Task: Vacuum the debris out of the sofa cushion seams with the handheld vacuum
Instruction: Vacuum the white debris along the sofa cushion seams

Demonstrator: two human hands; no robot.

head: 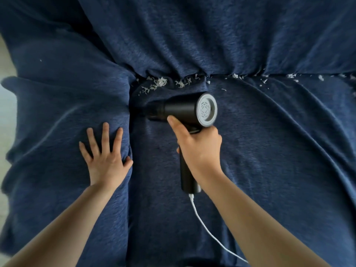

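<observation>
A black handheld vacuum point(179, 110) with a grey round rear cap lies sideways over the dark blue sofa seat point(269, 151), its nozzle pointing left into the vertical seam point(131, 116) between seat and side cushion. My right hand point(198, 145) grips its handle, thumb along the body. My left hand point(105, 155) presses flat with spread fingers on the left cushion point(57, 122) beside that seam. White shredded debris point(159, 82) lies along the horizontal seam under the back cushion, above the vacuum and further right as more debris point(290, 76).
A white cable point(208, 230) runs from the handle's base down toward the lower edge of view. The back cushion point(192, 35) fills the top. A pale floor strip point(5, 105) shows at the far left.
</observation>
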